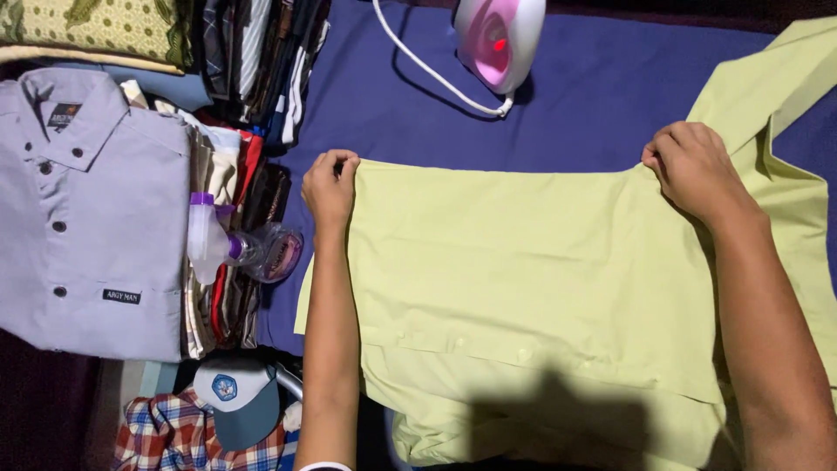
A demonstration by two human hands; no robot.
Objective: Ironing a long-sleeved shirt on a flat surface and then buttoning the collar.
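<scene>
Smooth pale-green cotton shirt (523, 279), spread on a blue cloth surface (392, 96), was pinched at its upper fold by left hand (330, 185) and right hand (693, 166), fingers curled tight. Beyond the fingers a pink-and-white iron (499, 37) was stood; left of them, a folded lavender shirt (87, 218) with small dark rectangular label.

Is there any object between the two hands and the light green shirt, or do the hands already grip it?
Nothing visible stands between them. The left hand and the right hand both pinch the far folded edge of the light green cotton shirt directly. The pink and white iron stands apart on the blue cloth.
</scene>
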